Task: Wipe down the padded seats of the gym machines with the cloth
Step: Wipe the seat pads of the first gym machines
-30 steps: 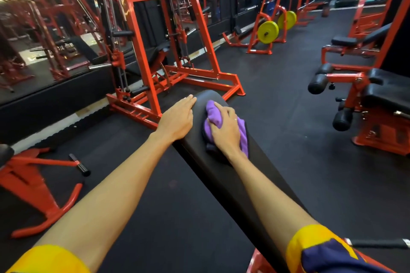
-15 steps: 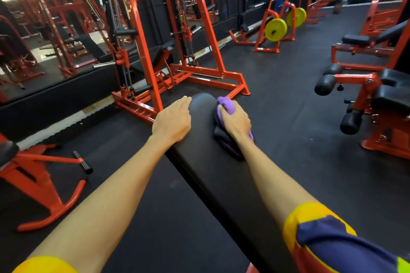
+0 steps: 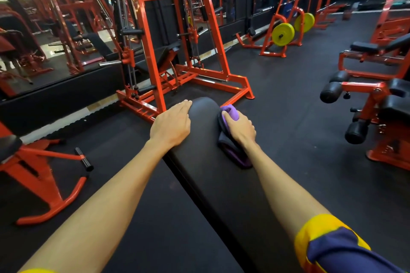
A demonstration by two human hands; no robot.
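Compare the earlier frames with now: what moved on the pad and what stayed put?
The right hand slid the cloth from the top of the pad to its right edge, and now grips it bunched instead of pressing it flat. The left hand stayed flat on the pad's left side near the far end.

Dim gym, ceiling strip lights glaring top left, wide-angle bending at edges, soft blur
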